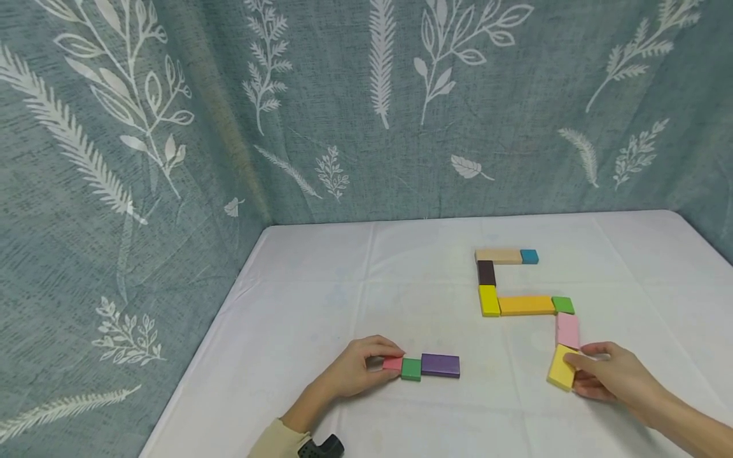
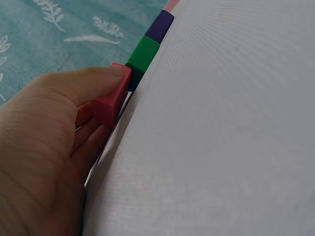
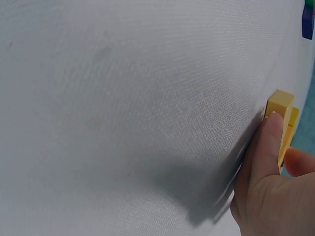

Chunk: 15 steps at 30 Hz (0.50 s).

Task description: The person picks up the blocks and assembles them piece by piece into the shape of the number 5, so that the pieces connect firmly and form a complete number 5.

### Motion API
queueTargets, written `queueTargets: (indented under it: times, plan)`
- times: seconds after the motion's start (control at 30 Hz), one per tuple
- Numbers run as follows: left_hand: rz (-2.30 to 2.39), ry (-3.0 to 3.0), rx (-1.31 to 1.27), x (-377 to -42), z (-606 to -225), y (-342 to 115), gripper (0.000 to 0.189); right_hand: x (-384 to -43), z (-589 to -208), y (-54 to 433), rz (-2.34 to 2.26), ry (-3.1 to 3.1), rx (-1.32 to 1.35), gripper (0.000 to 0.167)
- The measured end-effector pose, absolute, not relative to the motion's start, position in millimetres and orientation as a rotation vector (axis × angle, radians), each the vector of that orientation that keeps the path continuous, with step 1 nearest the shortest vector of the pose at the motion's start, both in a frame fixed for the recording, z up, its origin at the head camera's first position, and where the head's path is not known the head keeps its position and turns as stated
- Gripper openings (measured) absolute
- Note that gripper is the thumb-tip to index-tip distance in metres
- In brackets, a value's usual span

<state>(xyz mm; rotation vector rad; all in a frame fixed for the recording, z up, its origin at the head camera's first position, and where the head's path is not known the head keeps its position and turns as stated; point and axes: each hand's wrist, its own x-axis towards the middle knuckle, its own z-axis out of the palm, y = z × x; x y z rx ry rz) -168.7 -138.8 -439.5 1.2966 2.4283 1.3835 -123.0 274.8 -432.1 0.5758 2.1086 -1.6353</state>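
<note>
My left hand [image 1: 359, 369] pinches a red block [image 2: 112, 101] between thumb and fingers. That block sits at the left end of a short row, against a green block [image 1: 411, 369], with a purple block [image 1: 440, 366] on the far side. On the right, my right hand [image 1: 615, 375] grips a pale yellow block [image 1: 561, 367] by its sides. The yellow block stands slightly tilted, its upper end right at the lower end of a pink block [image 1: 568, 330]. In the right wrist view, the thumb lies along the pale yellow block [image 3: 281, 102].
Above the pink block a winding line continues: a light green block [image 1: 563, 305], an orange block [image 1: 527, 305], a bright yellow block [image 1: 489, 301], a dark brown block [image 1: 486, 273], a tan block [image 1: 499, 256] and a blue block [image 1: 529, 256]. A white cloth [image 1: 321, 286] covers the table; leaf-patterned curtains [image 1: 343, 95] surround it.
</note>
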Motion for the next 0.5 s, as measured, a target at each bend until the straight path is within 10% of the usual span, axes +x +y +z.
queueTargets:
  times: [0.5]
  plan:
    - [1.381, 2.428, 1.286, -168.8, -438.4, -139.1, 0.026, -125.8, -431.9, 287.9, -1.729, 1.970, 0.636, 0.060]
